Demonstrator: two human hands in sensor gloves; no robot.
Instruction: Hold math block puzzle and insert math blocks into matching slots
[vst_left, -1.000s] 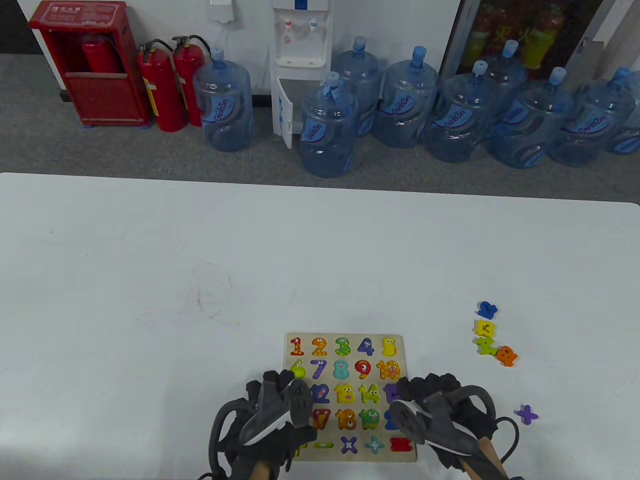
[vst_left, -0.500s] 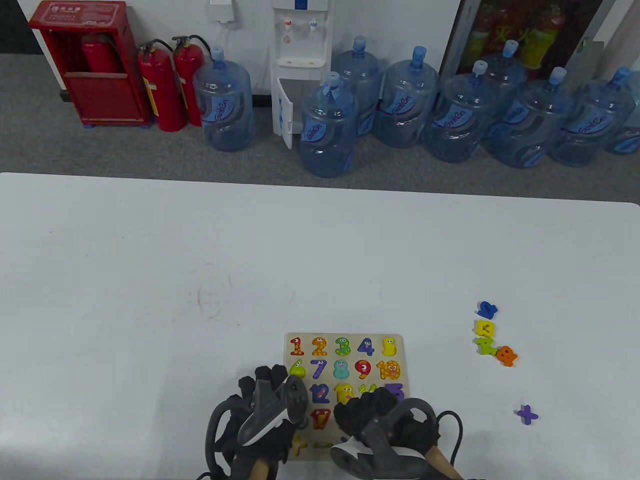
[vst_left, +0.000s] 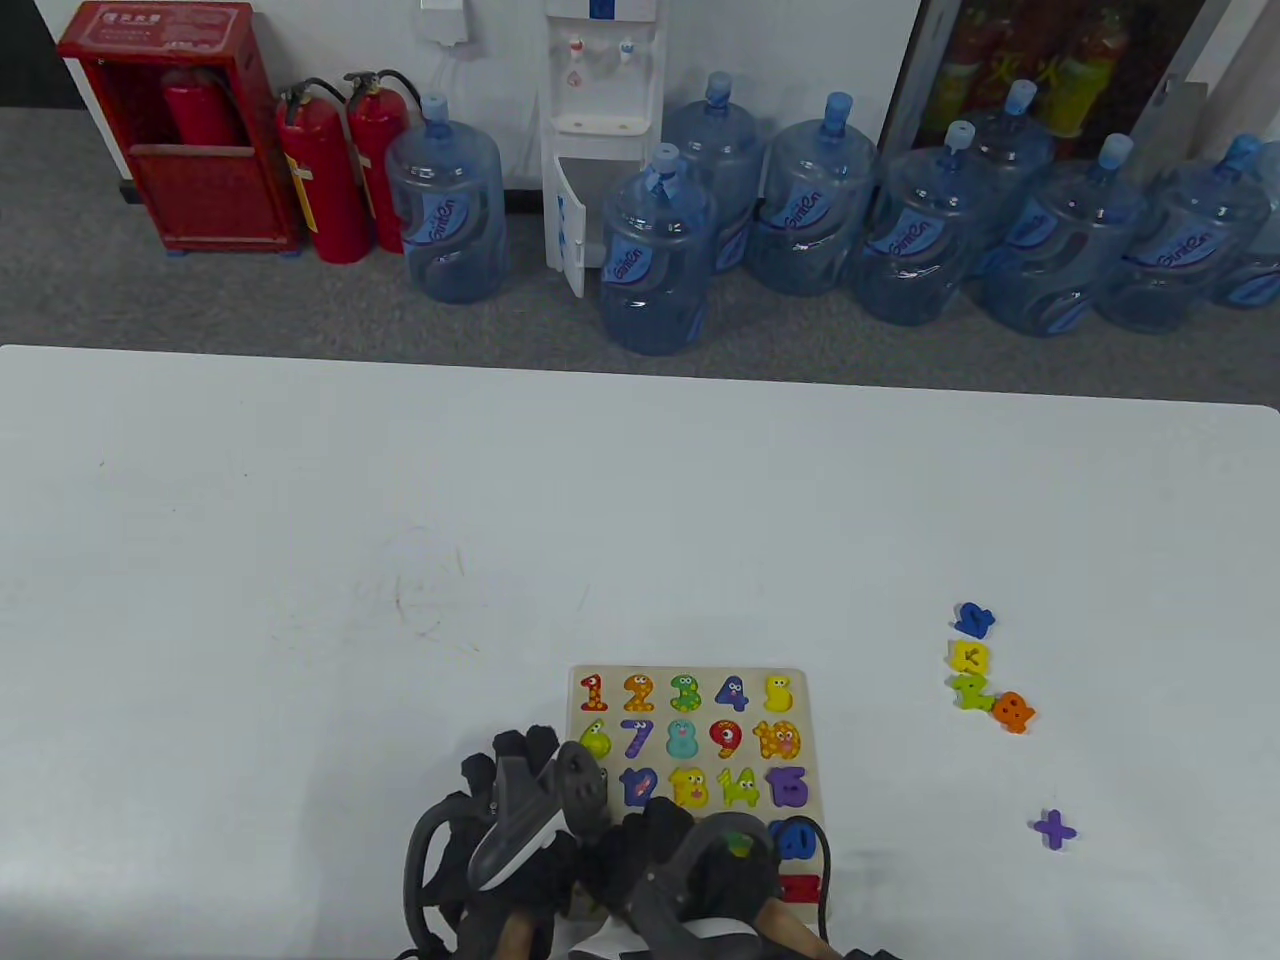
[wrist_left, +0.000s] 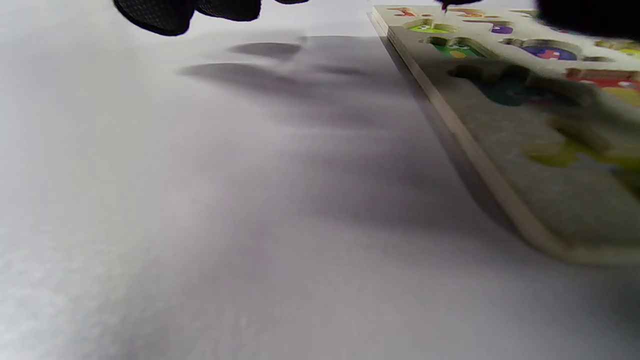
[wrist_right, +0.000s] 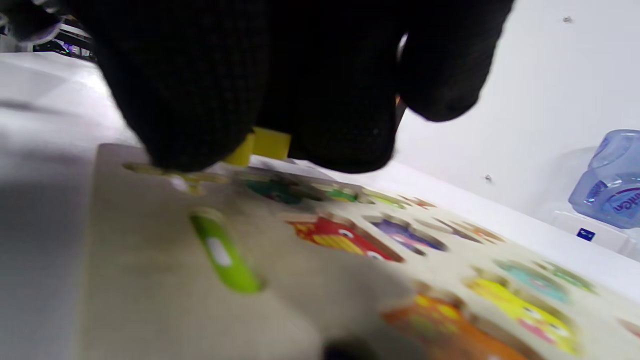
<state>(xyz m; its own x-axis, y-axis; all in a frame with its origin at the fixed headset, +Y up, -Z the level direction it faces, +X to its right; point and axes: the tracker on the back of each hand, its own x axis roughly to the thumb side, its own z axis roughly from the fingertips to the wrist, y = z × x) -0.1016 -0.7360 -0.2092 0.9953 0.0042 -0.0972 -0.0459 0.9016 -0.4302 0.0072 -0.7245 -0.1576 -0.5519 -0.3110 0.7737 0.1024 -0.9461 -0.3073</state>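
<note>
Right hand (vst_left: 690, 860) shifted left over puzzle board (vst_left: 690, 715), fingers (wrist_right: 200, 100) pinching yellow block (wrist_right: 265, 145), left-hand fingers unclear

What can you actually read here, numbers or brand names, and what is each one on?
"1 2 3 4 5", "6 7 8 9 10", "12 13 14 15": number blocks in the puzzle board.
"+": loose purple block on the table.
Water jug labels: brand script, too small to read surely.
Red cabinet sign: unreadable.
</note>
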